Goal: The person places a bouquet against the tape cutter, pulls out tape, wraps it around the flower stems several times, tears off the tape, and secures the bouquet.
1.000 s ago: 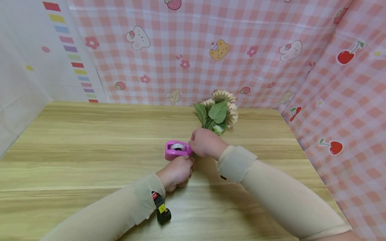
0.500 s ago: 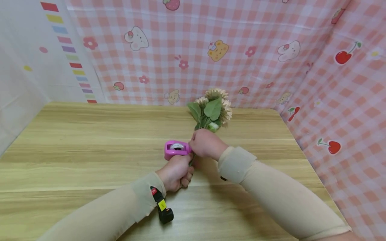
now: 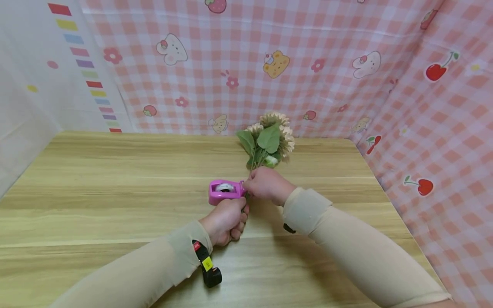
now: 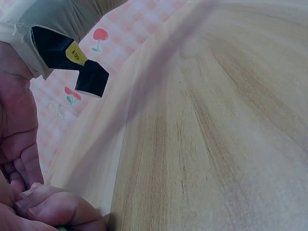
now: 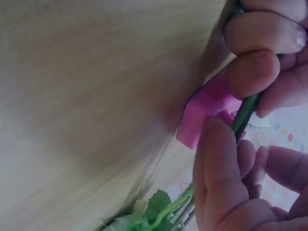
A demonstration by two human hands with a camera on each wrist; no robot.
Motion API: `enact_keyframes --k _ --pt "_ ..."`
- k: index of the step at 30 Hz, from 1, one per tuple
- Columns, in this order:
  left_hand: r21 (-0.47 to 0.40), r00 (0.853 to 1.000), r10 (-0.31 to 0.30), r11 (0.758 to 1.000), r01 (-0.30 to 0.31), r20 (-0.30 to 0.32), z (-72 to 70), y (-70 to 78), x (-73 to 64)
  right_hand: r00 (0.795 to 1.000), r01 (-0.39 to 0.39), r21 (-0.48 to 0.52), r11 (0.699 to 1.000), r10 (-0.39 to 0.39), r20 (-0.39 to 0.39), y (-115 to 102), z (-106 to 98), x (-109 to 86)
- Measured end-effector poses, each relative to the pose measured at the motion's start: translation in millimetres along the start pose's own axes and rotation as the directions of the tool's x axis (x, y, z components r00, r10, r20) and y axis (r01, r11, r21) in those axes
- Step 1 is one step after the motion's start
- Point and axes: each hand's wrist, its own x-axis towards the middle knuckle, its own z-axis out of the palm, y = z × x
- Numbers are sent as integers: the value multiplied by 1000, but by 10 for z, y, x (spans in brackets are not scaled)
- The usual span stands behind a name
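Observation:
A bouquet of pale artificial flowers [image 3: 286,139] with green leaves lies toward the back of the table, stems pointing at the person. My left hand [image 3: 225,220] grips the lower stems with curled fingers; the right wrist view shows the green stem [image 5: 245,113] coming out of that fist. Just above it, my right hand [image 3: 267,184] has its fingers and thumb around the stems, at the front end of a pink tape dispenser [image 3: 218,196]. A roll of tape [image 3: 225,187] sits in the dispenser. Whether the right fingertips also hold tape is hidden.
The wooden table [image 3: 115,184] meets a pink checked cloth [image 3: 215,85] at the back and right. A white cloth [image 3: 23,107] hangs at the left. A black strap [image 3: 208,265] dangles from the left sleeve.
The flower heads have swung to the left. The right hand has drawn slightly right, showing more of the dispenser's end. The left hand has turned a little, its fingers now more visible.

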Motion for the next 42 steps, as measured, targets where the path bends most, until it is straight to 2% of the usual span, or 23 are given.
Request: enact_keyframes --k 6,14,23,30,35,39,42 --pt "22 1000 12 1000 -11 -8 -6 -13 15 1000 -13 78 997 14 -10 27 33 16" --pt "52 1000 -12 999 12 5 -15 2 5 1000 -21 222 975 18 16 124 26 53" --pt "71 1000 -11 997 10 15 -21 2 1 997 -69 411 909 50 57 173 27 60" --pt "94 1000 -6 996 5 12 -19 5 -13 996 -88 517 852 65 62 207 44 24" --pt "105 1000 6 994 -8 22 -20 -5 0 991 -133 580 804 103 85 231 50 -9" --pt "114 999 29 993 -31 22 -7 -12 14 986 -162 582 797 115 117 231 51 -17" --pt "102 998 49 993 -51 27 16 -18 24 985 -167 558 813 117 125 235 54 -19"
